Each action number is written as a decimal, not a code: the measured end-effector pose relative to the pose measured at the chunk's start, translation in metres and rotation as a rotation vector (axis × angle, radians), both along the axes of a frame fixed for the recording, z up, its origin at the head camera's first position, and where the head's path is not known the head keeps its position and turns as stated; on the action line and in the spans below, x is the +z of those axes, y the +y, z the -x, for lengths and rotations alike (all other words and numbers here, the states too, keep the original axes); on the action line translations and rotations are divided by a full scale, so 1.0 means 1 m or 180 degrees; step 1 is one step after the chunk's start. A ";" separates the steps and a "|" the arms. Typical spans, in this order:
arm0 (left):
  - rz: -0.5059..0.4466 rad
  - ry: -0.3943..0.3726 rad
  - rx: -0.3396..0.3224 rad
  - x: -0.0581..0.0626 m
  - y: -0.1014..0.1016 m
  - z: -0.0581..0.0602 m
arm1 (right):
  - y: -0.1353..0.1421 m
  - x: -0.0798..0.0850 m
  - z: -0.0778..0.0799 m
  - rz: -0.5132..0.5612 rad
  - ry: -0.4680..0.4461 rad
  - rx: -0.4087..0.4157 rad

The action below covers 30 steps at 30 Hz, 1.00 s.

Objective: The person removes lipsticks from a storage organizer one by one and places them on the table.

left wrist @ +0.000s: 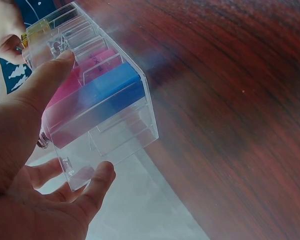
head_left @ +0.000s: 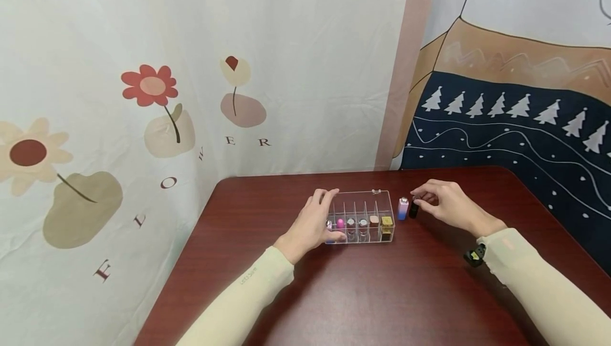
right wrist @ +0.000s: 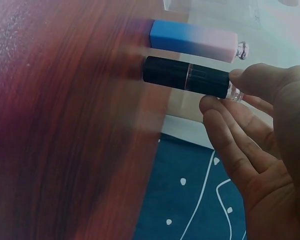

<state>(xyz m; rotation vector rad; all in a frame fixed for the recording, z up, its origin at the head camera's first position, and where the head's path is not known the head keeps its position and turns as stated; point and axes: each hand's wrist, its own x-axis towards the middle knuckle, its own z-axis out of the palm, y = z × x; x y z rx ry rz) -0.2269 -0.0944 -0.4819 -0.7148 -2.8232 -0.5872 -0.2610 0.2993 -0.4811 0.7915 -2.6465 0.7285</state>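
Note:
My left hand (head_left: pixel 310 224) grips the left end of a clear lipstick organizer (head_left: pixel 363 197), thumb along its front and fingers behind. Upright lipsticks fill its slots: a pink-and-blue one (left wrist: pixel 107 92) at the left end, a magenta one (left wrist: pixel 67 90), several with clear or brown tops, and a gold-and-black one (head_left: pixel 386 226) at the right end. To the right of the organizer, my right hand (head_left: pixel 451 207) pinches a black lipstick (right wrist: pixel 165 73) by its clear top, between thumb and fingertips. A second pink-and-blue lipstick (right wrist: pixel 192 40) stands between the black one and the organizer.
The dark red wooden table (head_left: pixel 363 293) carries everything. Behind it hangs a pale cloth (head_left: pixel 305 70) with printed flowers, and at the right a navy cloth (head_left: pixel 477 139) with white trees. A dark wristband (head_left: pixel 474 256) sits on my right wrist.

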 end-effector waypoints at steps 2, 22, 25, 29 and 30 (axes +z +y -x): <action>-0.0009 -0.0009 0.0001 0.000 0.000 0.000 | -0.001 -0.001 0.000 0.0021 0.0008 0.0016; -0.0016 0.0020 -0.0021 -0.001 0.000 0.001 | 0.000 -0.003 -0.003 0.0056 0.0246 0.0136; -0.0062 0.0063 -0.0067 -0.006 -0.002 0.005 | 0.001 -0.003 -0.004 0.0052 0.0218 0.0132; -0.0076 0.0168 -0.0105 -0.016 -0.005 0.012 | 0.002 -0.003 -0.005 0.0060 0.0212 0.0124; -0.0083 0.0147 -0.0101 -0.015 -0.004 0.011 | 0.002 -0.003 -0.004 0.0056 0.0225 0.0114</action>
